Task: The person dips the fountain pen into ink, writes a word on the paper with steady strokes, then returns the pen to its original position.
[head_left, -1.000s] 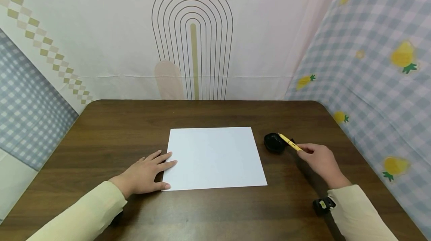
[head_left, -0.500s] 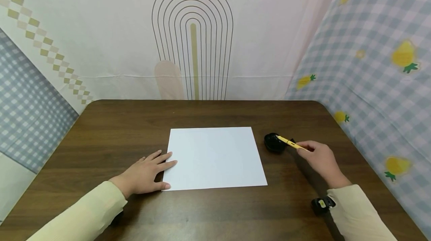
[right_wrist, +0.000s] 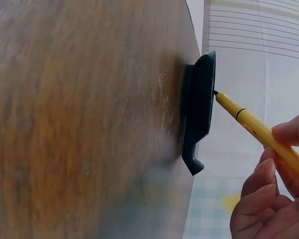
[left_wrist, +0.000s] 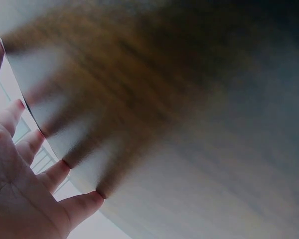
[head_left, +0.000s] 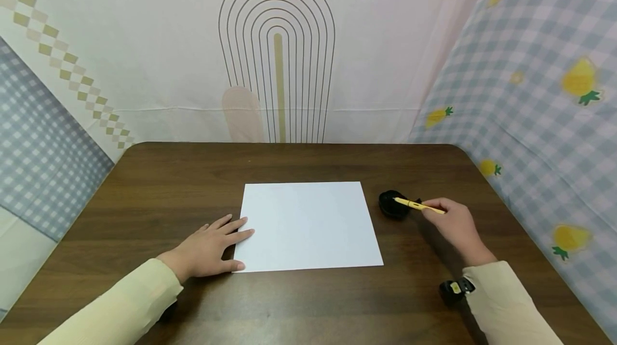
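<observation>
A blank white sheet of paper (head_left: 310,227) lies on the brown table. My left hand (head_left: 207,251) rests at its left edge with the fingers spread; the same hand (left_wrist: 25,184) shows from the palm side in the left wrist view. To the right of the sheet sits a small black dish (head_left: 389,210) with a short bent end. My right hand (head_left: 455,224) pinches a yellow pen (head_left: 416,205) between thumb and fingers. In the right wrist view the dark tip of the yellow pen (right_wrist: 256,130) meets the rim side of the black dish (right_wrist: 202,97).
The wooden table (head_left: 308,307) has rounded far corners. Behind it hangs a white cloth (head_left: 168,55) with arch lines, and on the right a checked cloth (head_left: 525,104) with yellow fruit. A black wrist device (head_left: 455,289) hangs at the right sleeve.
The pen has tilted flatter in the head view, its tip sliding slightly left and down over the dish. My right hand has shifted a little with it; the left hand stays put.
</observation>
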{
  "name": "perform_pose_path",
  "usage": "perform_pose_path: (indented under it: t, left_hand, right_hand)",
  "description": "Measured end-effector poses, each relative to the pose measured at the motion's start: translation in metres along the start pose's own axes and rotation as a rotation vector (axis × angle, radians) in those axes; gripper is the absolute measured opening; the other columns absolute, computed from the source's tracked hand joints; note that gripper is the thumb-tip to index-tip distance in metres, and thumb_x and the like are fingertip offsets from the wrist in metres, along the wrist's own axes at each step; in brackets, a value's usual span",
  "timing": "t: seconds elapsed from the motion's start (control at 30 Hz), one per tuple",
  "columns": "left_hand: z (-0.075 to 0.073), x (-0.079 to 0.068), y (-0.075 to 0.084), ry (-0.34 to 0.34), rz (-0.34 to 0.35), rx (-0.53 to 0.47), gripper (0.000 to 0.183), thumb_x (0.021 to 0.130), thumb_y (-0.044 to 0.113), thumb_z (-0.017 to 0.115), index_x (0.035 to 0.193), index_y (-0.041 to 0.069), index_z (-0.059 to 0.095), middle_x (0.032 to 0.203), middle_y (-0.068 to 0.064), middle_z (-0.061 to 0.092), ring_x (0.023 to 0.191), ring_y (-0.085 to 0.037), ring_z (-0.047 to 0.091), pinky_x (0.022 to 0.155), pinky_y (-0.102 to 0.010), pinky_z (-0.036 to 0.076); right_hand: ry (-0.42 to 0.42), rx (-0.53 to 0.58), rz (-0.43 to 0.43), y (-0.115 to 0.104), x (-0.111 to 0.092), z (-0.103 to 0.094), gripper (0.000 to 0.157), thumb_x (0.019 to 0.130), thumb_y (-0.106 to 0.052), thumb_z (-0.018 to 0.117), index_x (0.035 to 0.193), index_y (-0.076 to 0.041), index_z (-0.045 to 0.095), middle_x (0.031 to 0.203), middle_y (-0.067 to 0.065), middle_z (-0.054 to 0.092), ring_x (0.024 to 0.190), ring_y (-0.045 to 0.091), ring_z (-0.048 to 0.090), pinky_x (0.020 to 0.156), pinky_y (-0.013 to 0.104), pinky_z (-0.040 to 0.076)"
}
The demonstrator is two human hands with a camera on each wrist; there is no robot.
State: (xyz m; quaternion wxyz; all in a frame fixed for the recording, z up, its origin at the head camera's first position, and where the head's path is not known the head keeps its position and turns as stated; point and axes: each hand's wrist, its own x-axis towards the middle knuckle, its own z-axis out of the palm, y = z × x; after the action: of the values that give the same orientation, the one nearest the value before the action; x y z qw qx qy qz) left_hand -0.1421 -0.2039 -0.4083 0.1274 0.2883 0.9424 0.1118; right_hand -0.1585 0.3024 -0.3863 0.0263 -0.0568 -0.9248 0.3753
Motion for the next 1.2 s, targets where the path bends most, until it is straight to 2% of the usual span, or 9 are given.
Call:
perform_pose_path:
  t: [0.23,0.5,1.2]
  left_hand:
    - [0.000,0.000,0.000,-0.001,0.002,0.006,0.073,0.086,0.062,0.059,0.147,0.025,0.043,0.156,-0.007,0.032,0.141,-0.041,0.026,0.099,-0.072,0.028]
    - [0.000,0.000,0.000,0.002,0.006,0.010,0.073,0.086,0.063,0.058,0.147,0.025,0.044,0.156,-0.007,0.032,0.141,-0.041,0.026,0.099,-0.072,0.028]
    - [0.000,0.000,-0.002,-0.004,0.006,0.014,0.071,0.088,0.059,0.059,0.147,0.023,0.044,0.156,-0.008,0.031,0.142,-0.041,0.025,0.100,-0.071,0.028]
  right_hand:
    - [-0.003,0.047,0.033,-0.001,0.003,0.002,0.035,0.096,-0.025,0.057,0.117,0.002,0.064,0.108,0.018,0.062,0.078,0.019,0.050,0.063,0.028,0.044]
    - [0.000,0.092,0.044,-0.001,0.008,0.008,0.033,0.096,-0.022,0.056,0.117,0.003,0.062,0.101,0.015,0.059,0.066,0.017,0.044,0.055,0.029,0.040]
    - [0.012,0.097,0.024,-0.003,0.012,0.014,0.028,0.094,-0.016,0.055,0.113,0.004,0.061,0.099,0.016,0.057,0.068,0.019,0.044,0.056,0.028,0.040]
